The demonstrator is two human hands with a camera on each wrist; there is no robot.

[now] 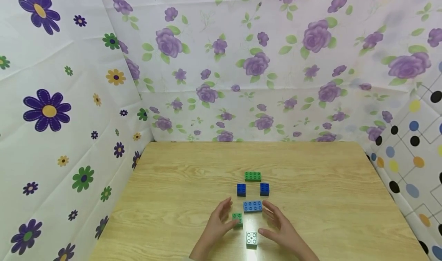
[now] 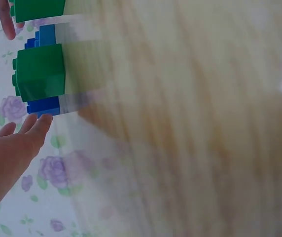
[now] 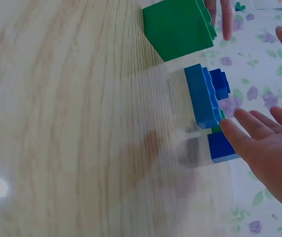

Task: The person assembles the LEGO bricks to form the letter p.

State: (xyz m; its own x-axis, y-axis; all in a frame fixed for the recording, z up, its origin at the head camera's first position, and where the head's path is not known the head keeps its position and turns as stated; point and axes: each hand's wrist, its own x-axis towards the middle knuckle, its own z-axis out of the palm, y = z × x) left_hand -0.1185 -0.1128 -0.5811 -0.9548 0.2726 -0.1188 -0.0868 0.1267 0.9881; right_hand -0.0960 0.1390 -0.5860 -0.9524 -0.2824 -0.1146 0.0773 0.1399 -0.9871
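Observation:
Toy building bricks lie between and beyond my two hands. My left hand [image 1: 218,223] hovers at the left, fingers extended, with its thumb overlapping a small green brick [image 1: 237,217] in the head view; whether it touches cannot be told. My right hand [image 1: 284,230] is at the right, its fingers fairly straight. Its fingertips come close to the right end of a long light-blue brick [image 1: 253,206], and its thumb is near a pale green square brick [image 1: 251,239] under glare. Neither hand grips anything. In the right wrist view, the right hand [image 3: 271,143] appears beside the light-blue brick [image 3: 200,96].
Farther back stand two dark-blue square bricks, a left one [image 1: 241,189] and a right one [image 1: 264,189]. Behind them lies a long green brick [image 1: 253,176]. The wood-grain table [image 1: 172,169] is bordered by a flowered cloth [image 1: 228,61] and side cloths.

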